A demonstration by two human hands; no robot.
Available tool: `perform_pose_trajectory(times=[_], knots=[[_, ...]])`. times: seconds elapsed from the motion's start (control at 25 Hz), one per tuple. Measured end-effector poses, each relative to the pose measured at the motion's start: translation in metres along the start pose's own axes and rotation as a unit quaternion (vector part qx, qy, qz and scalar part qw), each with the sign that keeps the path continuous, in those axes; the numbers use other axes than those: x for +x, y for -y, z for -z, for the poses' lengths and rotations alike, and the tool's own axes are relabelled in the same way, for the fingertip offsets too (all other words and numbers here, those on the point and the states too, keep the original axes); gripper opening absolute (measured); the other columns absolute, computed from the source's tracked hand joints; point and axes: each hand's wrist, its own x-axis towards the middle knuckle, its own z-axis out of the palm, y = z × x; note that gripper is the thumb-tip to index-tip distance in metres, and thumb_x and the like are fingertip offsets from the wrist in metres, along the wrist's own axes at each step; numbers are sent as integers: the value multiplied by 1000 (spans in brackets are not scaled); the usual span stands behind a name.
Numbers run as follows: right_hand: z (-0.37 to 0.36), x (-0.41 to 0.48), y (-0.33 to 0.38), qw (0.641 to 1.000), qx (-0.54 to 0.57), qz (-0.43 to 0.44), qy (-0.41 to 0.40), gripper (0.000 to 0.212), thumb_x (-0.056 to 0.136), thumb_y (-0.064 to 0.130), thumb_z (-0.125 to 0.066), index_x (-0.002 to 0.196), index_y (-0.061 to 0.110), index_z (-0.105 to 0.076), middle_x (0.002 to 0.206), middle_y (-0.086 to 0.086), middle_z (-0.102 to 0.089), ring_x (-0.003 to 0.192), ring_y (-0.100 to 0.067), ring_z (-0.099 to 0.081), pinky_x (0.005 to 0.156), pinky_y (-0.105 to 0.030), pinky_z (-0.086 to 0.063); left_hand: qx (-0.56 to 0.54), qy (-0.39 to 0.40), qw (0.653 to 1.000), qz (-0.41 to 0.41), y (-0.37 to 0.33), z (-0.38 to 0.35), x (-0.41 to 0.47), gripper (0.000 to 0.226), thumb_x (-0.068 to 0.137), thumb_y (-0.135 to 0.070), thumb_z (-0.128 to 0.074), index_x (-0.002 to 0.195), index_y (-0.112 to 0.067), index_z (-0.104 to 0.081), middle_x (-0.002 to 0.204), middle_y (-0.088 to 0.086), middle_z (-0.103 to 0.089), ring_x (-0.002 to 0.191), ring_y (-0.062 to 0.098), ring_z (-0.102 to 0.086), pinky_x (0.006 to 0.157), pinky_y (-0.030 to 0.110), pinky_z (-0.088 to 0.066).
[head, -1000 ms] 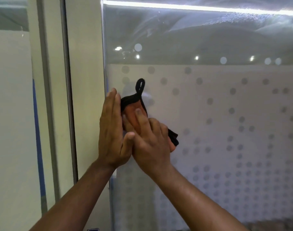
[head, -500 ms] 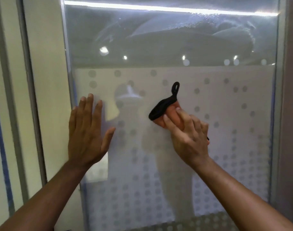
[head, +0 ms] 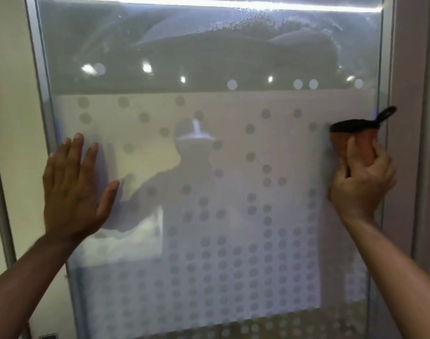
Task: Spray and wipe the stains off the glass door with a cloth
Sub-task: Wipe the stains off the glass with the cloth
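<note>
From the head camera, the glass door (head: 209, 167) fills most of the picture, its lower part covered with rows of frosted dots and its upper part hazy with smeared, wet-looking streaks under a bright strip of light. The right hand (head: 360, 182) is at the door's right edge, fingers curled around an orange cloth (head: 341, 145) with a black border and a small black loop that sticks up to the right. The cloth sits above and just in front of the fingers, bunched in the grip and pressed against the glass right beside the metal frame (head: 386, 69); its black edge runs level across the top. The left hand (head: 72, 189) is well apart from the cloth, near the door's left edge, spread flat with fingers pointing up and the thumb angled out to the right, palm against the glass and holding nothing. Both forearms reach up from the bottom corners. A dim reflection of the person shows in the middle of the glass between the two hands. A pale wall (head: 11, 69) lies to the left of the frame.
</note>
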Motion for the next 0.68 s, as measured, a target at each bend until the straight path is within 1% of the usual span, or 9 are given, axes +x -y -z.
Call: perform_pose_trajectory(times=[0.12,0.2,0.32,0.48,0.6,0.68], knots=[[-3,-17,-8,998,36,-41,-10,61,95,14,-60,152,37,-56,147,-23,-54,121,-46,-53,97,-48,-38,10,4,1000,8,-2,0,0,82,106,-52,-46,170,-6,-25,180,20,-18,169,39,-14,135,59,-15],[-4,-34,-4,998,50,-47,-16,63,95,13,-60,153,36,-54,146,-24,-54,121,-44,-52,100,-48,-38,13,3,1000,9,-3,0,-1,81,106,-52,-46,170,-6,-26,180,20,-18,169,39,-14,135,59,-15],[-2,-56,11,997,62,-49,-8,61,97,12,-60,154,32,-54,145,-25,-54,121,-42,-49,100,-47,-36,15,8,1000,9,-2,-1,0,82,106,-53,-46,170,-6,-24,180,20,-17,169,40,-14,134,62,-17],[2,-79,45,993,84,-78,16,57,99,14,-60,154,28,-54,148,-25,-50,123,-47,-48,99,-45,-32,12,10,1000,6,-1,-3,-1,83,106,-53,-46,170,-5,-24,180,22,-18,168,42,-16,133,65,-19],[0,-101,80,994,77,-77,26,57,99,16,-60,154,30,-54,151,-22,-49,121,-47,-48,99,-50,-37,10,14,1000,10,0,-3,-1,83,107,-56,-43,170,-5,-24,180,22,-17,168,42,-15,134,63,-18],[-2,-114,107,994,82,-70,25,58,98,16,-61,154,31,-54,152,-21,-49,118,-45,-48,97,-50,-39,8,16,1000,12,0,-3,-1,83,108,-58,-40,171,-5,-23,180,21,-17,168,42,-14,135,62,-17]])
